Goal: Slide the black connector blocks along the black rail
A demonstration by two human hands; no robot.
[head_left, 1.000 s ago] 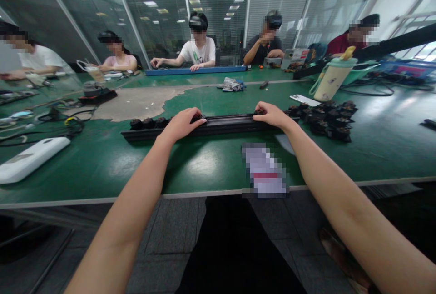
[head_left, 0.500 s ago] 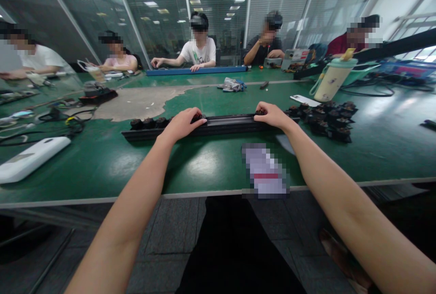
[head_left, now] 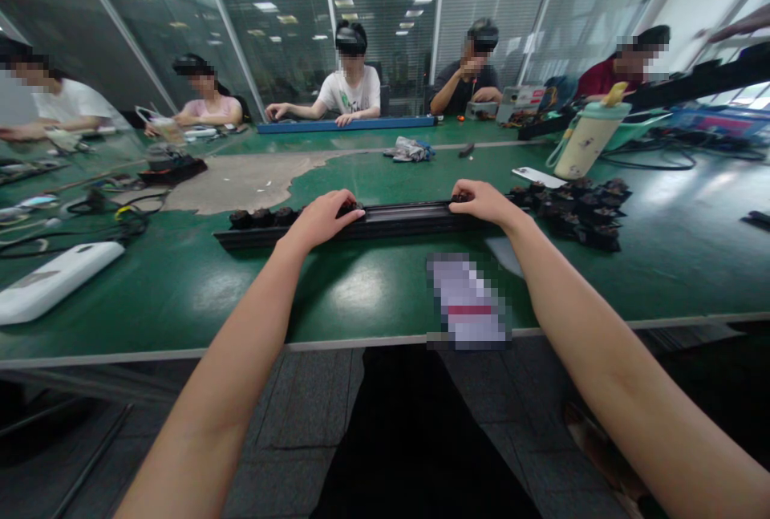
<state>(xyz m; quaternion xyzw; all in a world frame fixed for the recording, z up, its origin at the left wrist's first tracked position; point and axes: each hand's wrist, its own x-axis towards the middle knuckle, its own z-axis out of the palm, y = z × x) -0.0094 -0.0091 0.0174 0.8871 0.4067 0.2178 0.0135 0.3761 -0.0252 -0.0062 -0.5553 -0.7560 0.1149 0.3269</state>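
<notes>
A long black rail (head_left: 403, 219) with a channel along its top lies across the green table before me. Several small dark, knobbly parts (head_left: 261, 217) sit in its left portion. My left hand (head_left: 325, 218) is closed over the rail left of its middle, fingers curled round a small black part mostly hidden beneath them. Farther right, my right hand (head_left: 483, 204) grips another small black part (head_left: 462, 198) at the rail, thumb and fingers bent around it. Between both hands the channel is bare. A cluster of similar black parts (head_left: 581, 210) lies beyond the rail's right end.
A blurred-out phone-like object (head_left: 469, 298) lies near the table edge. A white device (head_left: 60, 280) and cables are at left. A tumbler (head_left: 593, 134) and white phone (head_left: 538, 177) stand and lie at right. Several people sit across the table, one at a blue bar (head_left: 349, 126).
My hands and the rail stay practically where they were. At the far right edge, another person's arm has come into view above the dark beam.
</notes>
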